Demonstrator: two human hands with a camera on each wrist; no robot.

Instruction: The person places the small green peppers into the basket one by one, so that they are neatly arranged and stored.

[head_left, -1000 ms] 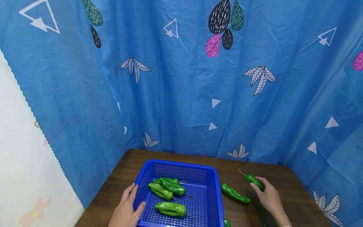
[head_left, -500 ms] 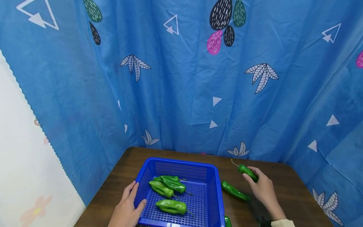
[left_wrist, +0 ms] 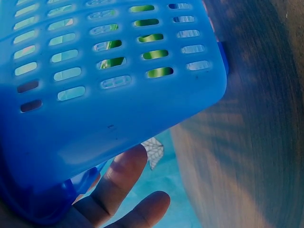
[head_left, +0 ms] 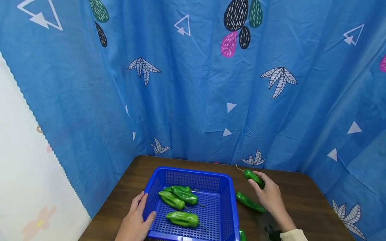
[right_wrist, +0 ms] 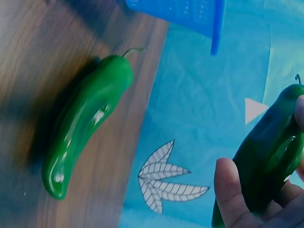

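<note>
Pepper (head_left: pixel 253 177) gripped in the right hand (head_left: pixel 269 195) hangs right of the basket (head_left: pixel 193 179) (relaxed left hand (head_left: pixel 134 219) touching its left side).

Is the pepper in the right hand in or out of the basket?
Out: the head view shows the right hand gripping the pepper to the right of the basket, outside its rim.

A blue curtain (head_left: pixel 193 93) is hanging behind a dark brown wooden table (head_left: pixel 307 201).
Leaves (head_left: pixel 276 80), triangles (head_left: pixel 230 106) and drops (head_left: pixel 236 15) are patterning it; at left, a white, flower-printed surface (head_left: pixel 27 160) is showing.
</note>
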